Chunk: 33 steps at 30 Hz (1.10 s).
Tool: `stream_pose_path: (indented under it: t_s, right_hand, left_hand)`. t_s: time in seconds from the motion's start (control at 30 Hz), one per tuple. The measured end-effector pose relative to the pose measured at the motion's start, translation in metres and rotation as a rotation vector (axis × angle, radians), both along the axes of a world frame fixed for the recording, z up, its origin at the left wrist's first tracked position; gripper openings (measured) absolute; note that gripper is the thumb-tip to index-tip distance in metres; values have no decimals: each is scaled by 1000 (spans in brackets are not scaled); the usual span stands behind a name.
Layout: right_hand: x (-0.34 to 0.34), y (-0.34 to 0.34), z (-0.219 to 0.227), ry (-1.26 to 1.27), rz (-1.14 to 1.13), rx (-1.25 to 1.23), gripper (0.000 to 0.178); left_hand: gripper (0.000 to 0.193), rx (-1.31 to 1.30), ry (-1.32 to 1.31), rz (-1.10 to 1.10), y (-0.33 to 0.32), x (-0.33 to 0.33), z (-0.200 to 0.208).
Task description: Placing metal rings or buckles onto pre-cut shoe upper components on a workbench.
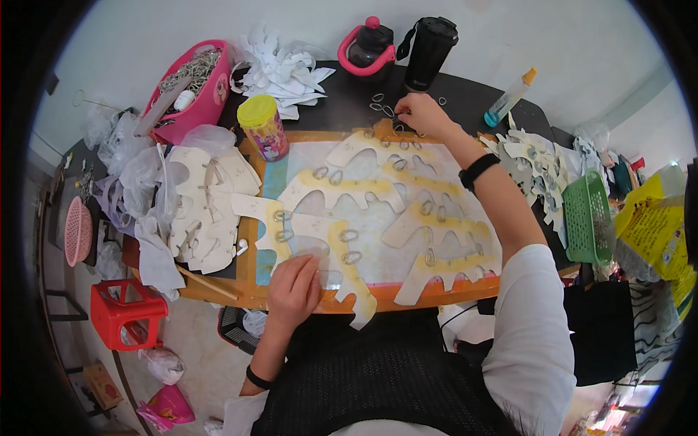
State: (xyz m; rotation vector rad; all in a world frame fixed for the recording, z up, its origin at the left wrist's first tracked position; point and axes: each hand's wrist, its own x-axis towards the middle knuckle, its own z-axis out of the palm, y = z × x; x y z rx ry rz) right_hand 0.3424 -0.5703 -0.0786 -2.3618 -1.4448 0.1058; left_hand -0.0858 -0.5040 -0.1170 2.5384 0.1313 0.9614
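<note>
My right hand [420,115] reaches to the far edge of the board, fingers pinched together beside loose oval metal rings [376,107]; what is between the fingertips is hidden. My left hand [294,291] is at the near edge, its fingers bent and pressed together beside a scalloped cream piece [265,229]; I cannot make out anything in them. Several such pieces, smeared with yellow, lie across the covered board [349,276]. Metal rings rest on them in pairs, such as the ring [352,258] on the long curved piece [342,269].
A yellow-lidded can [263,127] stands at the board's far left corner, by a stack of cream pieces [193,211]. Behind are a pink basket of metal parts [211,109], a dark pot [369,47] and a black tumbler [430,54]. A glue bottle [509,98] and green basket [587,218] sit right.
</note>
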Motion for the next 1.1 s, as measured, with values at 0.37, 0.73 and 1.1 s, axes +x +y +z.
stream_pose_path:
  t_s: [0.37, 0.73, 1.1]
  right_hand:
    - [-6, 20, -3, -215, -88, -229, 19]
    - [-6, -42, 39, 615, 96, 11, 11]
    - [-42, -68, 35, 796, 191, -320, 16]
  left_hand:
    - [27, -19, 1, 16, -1, 0, 0]
    - [25, -22, 11, 11, 0, 1, -3]
    - [26, -22, 17, 3, 3, 0, -4]
